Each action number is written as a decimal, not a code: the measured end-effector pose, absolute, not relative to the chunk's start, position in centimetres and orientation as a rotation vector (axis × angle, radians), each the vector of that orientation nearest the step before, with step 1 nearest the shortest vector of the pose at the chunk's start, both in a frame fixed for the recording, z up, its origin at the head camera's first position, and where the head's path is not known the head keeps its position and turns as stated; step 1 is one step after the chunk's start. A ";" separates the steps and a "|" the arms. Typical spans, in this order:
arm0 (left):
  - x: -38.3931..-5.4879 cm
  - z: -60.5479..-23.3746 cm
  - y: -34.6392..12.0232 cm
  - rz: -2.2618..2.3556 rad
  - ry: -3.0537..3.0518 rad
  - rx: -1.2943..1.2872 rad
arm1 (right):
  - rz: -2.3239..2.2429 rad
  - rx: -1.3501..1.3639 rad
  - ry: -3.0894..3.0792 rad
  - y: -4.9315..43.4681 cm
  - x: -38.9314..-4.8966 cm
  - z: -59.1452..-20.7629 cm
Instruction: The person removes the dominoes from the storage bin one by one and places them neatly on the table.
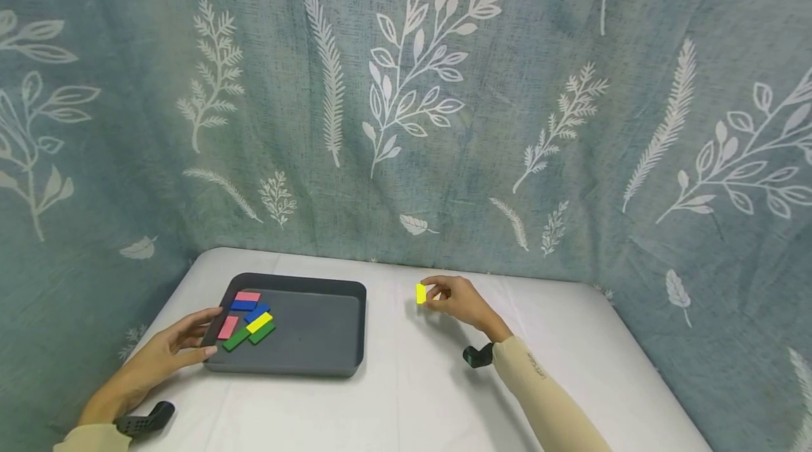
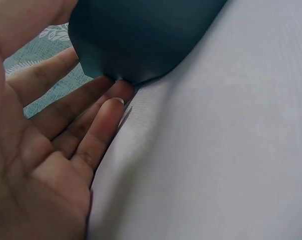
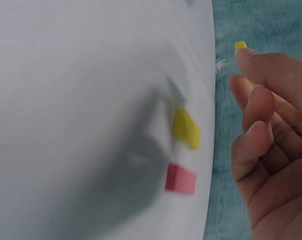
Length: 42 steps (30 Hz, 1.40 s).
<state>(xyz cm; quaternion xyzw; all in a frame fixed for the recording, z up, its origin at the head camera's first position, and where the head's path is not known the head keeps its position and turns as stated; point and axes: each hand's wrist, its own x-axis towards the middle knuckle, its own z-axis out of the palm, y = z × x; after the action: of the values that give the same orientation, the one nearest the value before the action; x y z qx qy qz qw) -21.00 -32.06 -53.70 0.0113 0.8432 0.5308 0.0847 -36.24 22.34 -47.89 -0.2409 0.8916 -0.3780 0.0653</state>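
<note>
1. The yellow block [image 1: 421, 294] looks light, stiff and fairly smooth; it should be hard to damage but might slip or twist under a poor pinch. Its long sides look like the best place to take hold.
2. The right hand [image 1: 458, 300] holds this block in a narrow pinch between thumb and fingers, one end showing past the thumb in the wrist view.
3. The block is at the fingertips, on the hand's left side, raised over the tabletop [image 1: 380, 410] toward its far edge and apart from the tray's right edge.
4. The left hand [image 1: 163, 355] is spread wide, thumb and fingers touching the left side of the gray tray [image 1: 320, 328].
5. Near the tray's left edge lie two pink blocks [image 1: 228, 327], two blue blocks [image 1: 256, 313], two green blocks [image 1: 262, 333] and one more yellow piece [image 1: 259, 323], some overlapping or touching.
6. The right wrist view also shows a loose yellow block [image 3: 186, 130] and a loose pink block [image 3: 181, 179] on the tabletop near its edge, apart from the fingers.
</note>
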 end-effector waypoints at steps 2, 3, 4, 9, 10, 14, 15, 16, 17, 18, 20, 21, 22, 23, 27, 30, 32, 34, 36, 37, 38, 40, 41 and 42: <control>-21.0 -53.7 -32.1 1.577 2.517 0.027 | -1.145 -0.707 2.693 22.9 -36.2 -48.1; -21.0 -53.7 -32.1 1.575 2.518 0.025 | -1.148 -0.690 2.696 23.2 -36.2 -48.2; -21.0 -53.7 -32.1 1.571 2.520 0.023 | -1.149 -0.672 2.702 23.6 -36.3 -48.3; -21.0 -53.7 -32.1 1.580 2.518 0.019 | -1.160 -0.585 2.720 25.2 -36.5 -48.9; -20.9 -53.7 -32.1 1.585 2.516 0.022 | -1.158 -0.573 2.724 25.5 -36.5 -49.0; -20.8 -53.7 -32.1 1.599 2.512 0.031 | -1.169 -0.530 2.718 26.6 -36.4 -49.4; -20.8 -53.6 -32.1 1.600 2.512 0.031 | -1.170 -0.515 2.716 26.8 -36.5 -49.5; -20.8 -53.6 -32.1 1.602 2.510 0.032 | -1.173 -0.506 2.715 27.1 -36.5 -49.6; -20.8 -53.6 -32.1 1.603 2.509 0.032 | -1.173 -0.498 2.717 27.3 -36.5 -49.7; -20.8 -53.6 -32.1 1.602 2.509 0.029 | -1.171 -0.490 2.720 27.6 -36.6 -49.9; -20.8 -53.6 -32.2 1.600 2.511 0.026 | -1.159 -0.477 2.729 28.1 -36.7 -50.0; -20.8 -53.6 -32.2 1.599 2.510 0.023 | -1.155 -0.469 2.733 28.4 -36.8 -50.1; -20.8 -53.6 -32.2 1.598 2.510 0.023 | -1.147 -0.462 2.739 28.6 -36.8 -50.2; -20.8 -53.6 -32.2 1.598 2.509 0.021 | -1.142 -0.451 2.742 28.9 -36.8 -50.3; -20.9 -53.7 -32.1 1.607 2.504 0.028 | -1.125 -0.407 2.745 29.7 -36.8 -50.3; -21.0 -53.7 -32.1 1.608 2.511 0.036 | -1.108 -0.379 2.748 30.4 -36.9 -50.3; -21.0 -53.8 -32.1 1.608 2.515 0.036 | -1.095 -0.363 2.750 30.8 -37.0 -50.6; -21.0 -53.8 -32.1 1.611 2.510 0.039 | -1.084 -0.350 2.749 31.2 -37.2 -50.8; -21.1 -53.8 -32.2 1.621 2.500 0.043 | -1.077 -0.338 2.749 31.6 -37.4 -51.0; -21.1 -53.9 -32.2 1.626 2.495 0.044 | -1.076 -0.335 2.747 31.7 -37.4 -51.0; -21.1 -53.8 -32.2 1.632 2.487 0.044 | -1.078 -0.328 2.744 31.7 -37.5 -51.1; -21.1 -53.8 -32.3 1.645 2.472 0.045 | -1.087 -0.317 2.733 31.8 -37.6 -51.1; -21.1 -53.8 -32.3 1.651 2.465 0.046 | -1.089 -0.314 2.729 31.8 -37.7 -51.0; -21.0 -53.9 -32.4 1.653 2.462 0.047 | -1.091 -0.315 2.725 31.7 -37.7 -51.0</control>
<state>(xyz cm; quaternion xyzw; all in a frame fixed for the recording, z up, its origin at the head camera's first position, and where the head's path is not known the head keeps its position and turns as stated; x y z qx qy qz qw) -21.04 -32.38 -53.86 0.0158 0.8270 0.5552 0.0877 -37.73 31.72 -51.02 -0.1063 0.9190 -0.3678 0.0945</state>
